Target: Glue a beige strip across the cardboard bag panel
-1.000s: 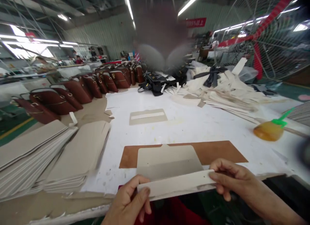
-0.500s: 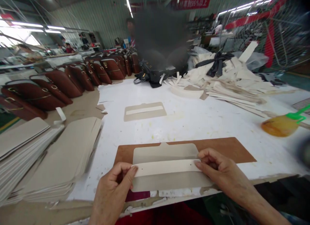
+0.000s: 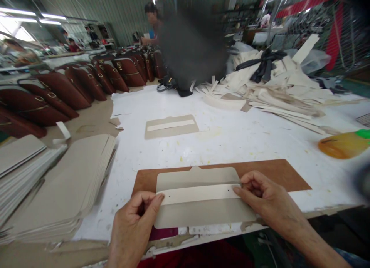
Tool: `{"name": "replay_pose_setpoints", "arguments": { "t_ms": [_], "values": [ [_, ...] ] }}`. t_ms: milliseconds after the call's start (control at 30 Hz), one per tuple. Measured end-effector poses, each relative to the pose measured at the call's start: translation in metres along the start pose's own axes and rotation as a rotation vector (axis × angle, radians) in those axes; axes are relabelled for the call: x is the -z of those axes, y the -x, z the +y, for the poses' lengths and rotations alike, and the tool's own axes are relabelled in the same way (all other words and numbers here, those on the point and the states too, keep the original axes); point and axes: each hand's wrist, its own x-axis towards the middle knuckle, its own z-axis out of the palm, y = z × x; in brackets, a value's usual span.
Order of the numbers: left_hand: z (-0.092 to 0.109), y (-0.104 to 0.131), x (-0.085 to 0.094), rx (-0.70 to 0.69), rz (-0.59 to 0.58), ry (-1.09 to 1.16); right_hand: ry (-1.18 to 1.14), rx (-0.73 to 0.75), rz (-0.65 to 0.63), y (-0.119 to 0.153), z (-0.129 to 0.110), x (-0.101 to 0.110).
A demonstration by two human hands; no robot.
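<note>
I see my left hand [image 3: 134, 221] and right hand [image 3: 267, 200] pinching the ends of a pale strip [image 3: 200, 193], pressed flat on a grey card [image 3: 202, 206] at the near tabletop [image 3: 231, 141] edge.

A row of dark red handbags [image 3: 72, 87] leans along the bench's [image 3: 231, 141] far left edge. Stacks of grey board panels [image 3: 66, 187] lie at its near left corner. A finished panel with a pale strip [image 3: 171, 126] rests mid-bench. A heap of cream strips [image 3: 274, 91] fills the far right, and an amber glue bottle [image 3: 343, 144] lies at the right edge.
</note>
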Motion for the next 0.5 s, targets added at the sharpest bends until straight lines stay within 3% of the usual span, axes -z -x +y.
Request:
{"name": "replay_pose_setpoints", "arguments": {
  "t_ms": [500],
  "values": [
    [0.0027, -0.0017, -0.0006, -0.023, -0.018, -0.069, 0.052, -0.012, 0.012, 0.0016, -0.0060, 0.0025]
  ]
}}
